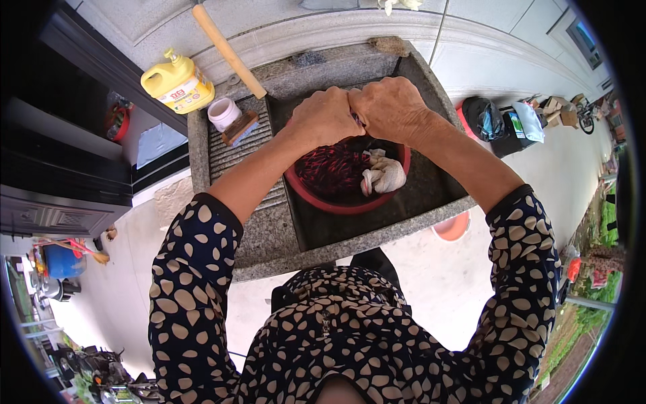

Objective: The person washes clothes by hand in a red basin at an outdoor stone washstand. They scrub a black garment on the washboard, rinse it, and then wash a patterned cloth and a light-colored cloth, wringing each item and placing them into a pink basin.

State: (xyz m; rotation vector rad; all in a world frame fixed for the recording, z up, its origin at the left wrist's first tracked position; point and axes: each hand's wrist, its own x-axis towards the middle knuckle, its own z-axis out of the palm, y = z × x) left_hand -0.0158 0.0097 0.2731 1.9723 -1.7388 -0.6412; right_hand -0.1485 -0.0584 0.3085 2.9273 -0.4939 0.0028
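My left hand [319, 120] and my right hand [388, 109] are closed in fists, knuckles up and pressed side by side. Between them shows a small bit of dark cloth [359, 120]; the rest of it is hidden by my fingers. Both hands are above the far part of a red basin [340, 208]. Inside the basin lies a dark cloth with red streaks [326, 172]. A bunched white cloth [388, 175] rests at its right side.
The basin stands in a stone sink [431, 214] with a ridged washboard [232, 158] on the left. There are a scrub brush [240, 128], a white cup [223, 114], a yellow pump jug [178, 84] and a wooden stick [229, 50]. A pinkish bucket [452, 227] stands below right.
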